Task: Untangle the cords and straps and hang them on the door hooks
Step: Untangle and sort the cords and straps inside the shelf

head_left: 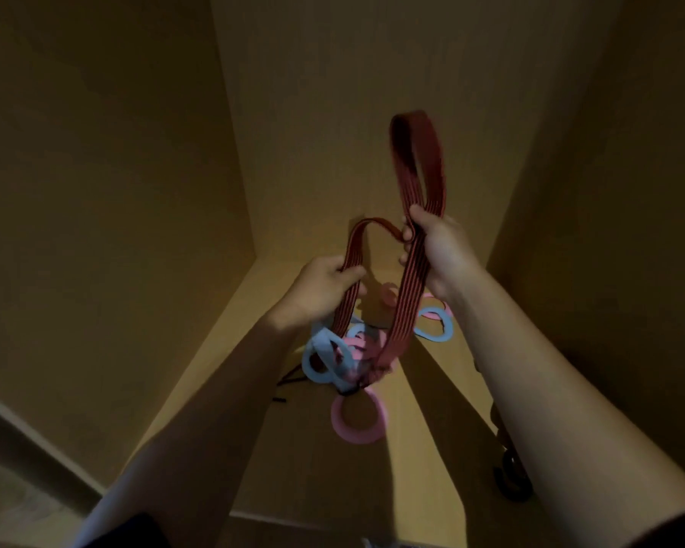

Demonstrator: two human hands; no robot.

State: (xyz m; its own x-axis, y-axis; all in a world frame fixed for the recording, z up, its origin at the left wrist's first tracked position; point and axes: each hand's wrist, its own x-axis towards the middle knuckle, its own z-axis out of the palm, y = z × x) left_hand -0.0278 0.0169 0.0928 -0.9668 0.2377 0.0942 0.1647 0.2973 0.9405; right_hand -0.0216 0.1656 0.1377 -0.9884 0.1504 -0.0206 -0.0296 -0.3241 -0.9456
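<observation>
The person is standing over a wooden shelf [432, 448] in a dim corner, holding up a red striped strap [406, 286] with both hands. The right hand [437, 247] is closing around the strap where its top loop begins, fingers wrapped on 2 runs of the webbing, and that loop is standing up above the fist against the back panel. The left hand [327, 286] is sitting lower and to the left, pinching another run of the same strap between thumb and fingers. Between the 2 hands the strap is arching over in a short hump, then both runs are dropping steeply toward the shelf, so its long axis is running nearly straight down from the hands. At the bottom it is disappearing into a knot of blue rings [325, 359] and a pink ring [358, 419], with thin dark cords [293, 375] trailing out to the left. That tangle is hanging directly below the left hand, which looks the nearer one to reach down and free it while the right keeps the strap taut. More rings [436, 324] are lying apart on the shelf under the right wrist. No door hooks are showing.
</observation>
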